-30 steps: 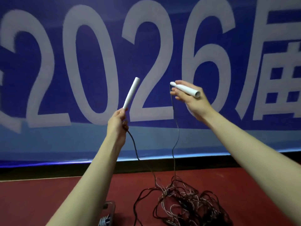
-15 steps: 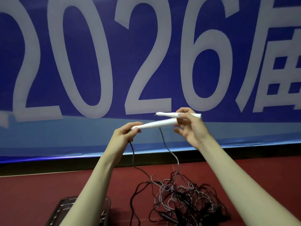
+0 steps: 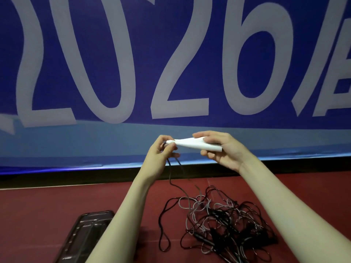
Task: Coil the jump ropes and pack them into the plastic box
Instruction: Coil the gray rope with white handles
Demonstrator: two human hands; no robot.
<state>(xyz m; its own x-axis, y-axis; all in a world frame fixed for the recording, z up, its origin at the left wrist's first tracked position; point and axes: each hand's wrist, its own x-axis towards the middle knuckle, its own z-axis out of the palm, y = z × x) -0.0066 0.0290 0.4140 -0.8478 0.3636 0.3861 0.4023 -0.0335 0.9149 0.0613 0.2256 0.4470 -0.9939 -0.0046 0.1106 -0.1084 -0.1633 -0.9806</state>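
Plastic box half behind left forearm — rope pile too tangled

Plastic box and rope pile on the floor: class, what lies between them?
In the head view, the person's left forearm crosses between the plastic box and the rope pile; around it, bare red floor.

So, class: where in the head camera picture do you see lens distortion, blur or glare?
Head view: wide-angle lens bows the banner's numerals and the floor edge; the cords hanging from the left hand are motion-blurred; the white handles look overexposed, detail lost; faint sheen on the dark plastic box.
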